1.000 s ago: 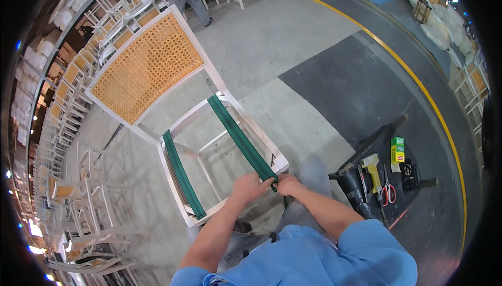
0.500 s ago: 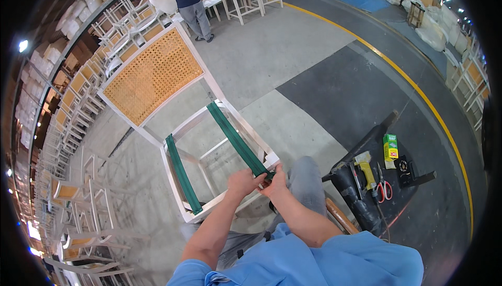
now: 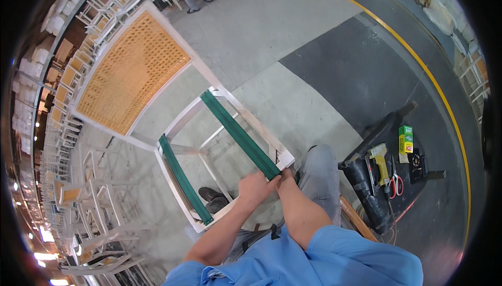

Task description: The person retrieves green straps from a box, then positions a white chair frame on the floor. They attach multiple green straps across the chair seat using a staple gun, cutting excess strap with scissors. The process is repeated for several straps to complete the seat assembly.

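Two green webbing straps (image 3: 240, 135) span one white cane-backed chair (image 3: 257, 127) before you. Your left hand (image 3: 254, 187) and right hand (image 3: 286, 181) meet at the right strap's near end; whether the fingers grip, I can't tell.

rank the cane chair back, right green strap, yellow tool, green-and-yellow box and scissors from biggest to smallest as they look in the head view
1. Cane chair back
2. Right green strap
3. Yellow tool
4. Green-and-yellow box and scissors: too alike to rank
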### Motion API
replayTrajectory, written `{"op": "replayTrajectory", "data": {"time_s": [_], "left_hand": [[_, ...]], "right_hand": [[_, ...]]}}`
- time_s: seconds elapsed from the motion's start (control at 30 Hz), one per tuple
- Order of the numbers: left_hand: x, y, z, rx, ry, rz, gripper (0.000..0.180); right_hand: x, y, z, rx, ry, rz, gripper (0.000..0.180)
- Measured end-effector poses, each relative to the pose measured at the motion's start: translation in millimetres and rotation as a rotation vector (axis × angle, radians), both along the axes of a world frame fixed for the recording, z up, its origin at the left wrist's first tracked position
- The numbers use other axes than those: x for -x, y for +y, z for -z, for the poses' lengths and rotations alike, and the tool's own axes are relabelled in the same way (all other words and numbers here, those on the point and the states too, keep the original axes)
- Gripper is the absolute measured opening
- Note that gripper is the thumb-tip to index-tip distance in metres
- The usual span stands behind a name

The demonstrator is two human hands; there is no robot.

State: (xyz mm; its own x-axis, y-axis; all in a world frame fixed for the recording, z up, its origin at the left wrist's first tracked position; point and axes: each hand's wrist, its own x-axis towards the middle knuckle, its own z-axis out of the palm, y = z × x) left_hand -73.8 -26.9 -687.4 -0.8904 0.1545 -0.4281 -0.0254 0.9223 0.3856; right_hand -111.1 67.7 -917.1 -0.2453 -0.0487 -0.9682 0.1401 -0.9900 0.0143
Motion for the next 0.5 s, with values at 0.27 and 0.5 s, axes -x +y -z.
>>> {"op": "replayTrajectory", "data": {"time_s": [0.27, 0.5], "left_hand": [[45, -83, 54, -1.342, -1.146, -0.725, 0.047], [81, -35, 128, -0.869, -1.580, -0.302, 0.028]], "right_hand": [[15, -4, 13, 0.060, 0.005, -0.007, 0.036], [22, -7, 20, 0.090, 0.011, -0.018, 0.037]]}}
